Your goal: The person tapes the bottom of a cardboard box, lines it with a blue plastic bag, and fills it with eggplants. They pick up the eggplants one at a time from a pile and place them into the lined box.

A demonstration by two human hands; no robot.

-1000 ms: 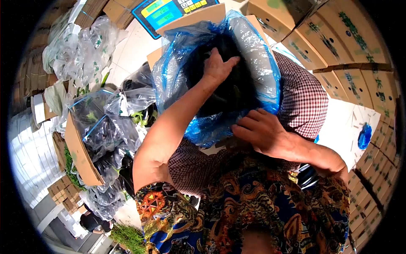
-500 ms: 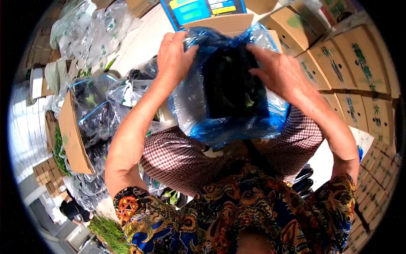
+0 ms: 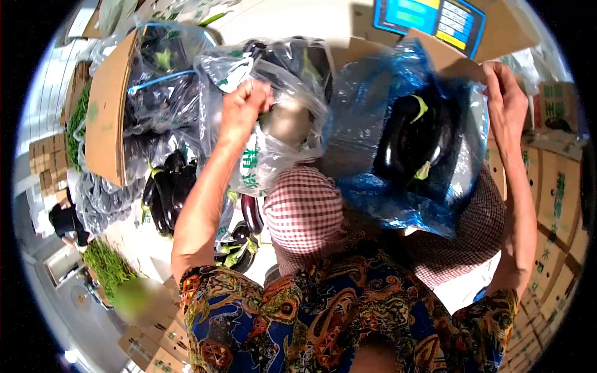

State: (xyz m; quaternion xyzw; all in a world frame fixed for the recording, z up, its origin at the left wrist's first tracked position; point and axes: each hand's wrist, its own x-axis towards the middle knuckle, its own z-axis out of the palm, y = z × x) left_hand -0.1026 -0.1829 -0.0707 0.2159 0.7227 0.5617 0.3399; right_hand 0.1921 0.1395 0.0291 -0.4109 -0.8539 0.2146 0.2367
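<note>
Between my knees, a box lined with a blue plastic bag [image 3: 367, 93] holds dark, glossy eggplants [image 3: 407, 133] with green stems. My right hand [image 3: 507, 102] is closed on the bag's right edge, at the box's far right corner. To the left of the box, my left hand [image 3: 247, 105] has its fingers closed over a clear plastic bag [image 3: 258, 165] with green print; whether the fingers grip its film cannot be made out. More eggplants show through the clear bags around that hand.
An open carton [image 3: 109, 112] with bagged eggplants stands at the left. Loose eggplants [image 3: 163, 196] lie in front of it. A blue-framed display [image 3: 429, 22] is beyond the box. Stacked cartons [image 3: 553, 193] line the right side. Another person [image 3: 67, 219] is far left.
My left hand has left the blue bag's rim and is over the clear bag. My right hand has closed at the bag's right edge. The view has turned left, and the eggplants are more visible.
</note>
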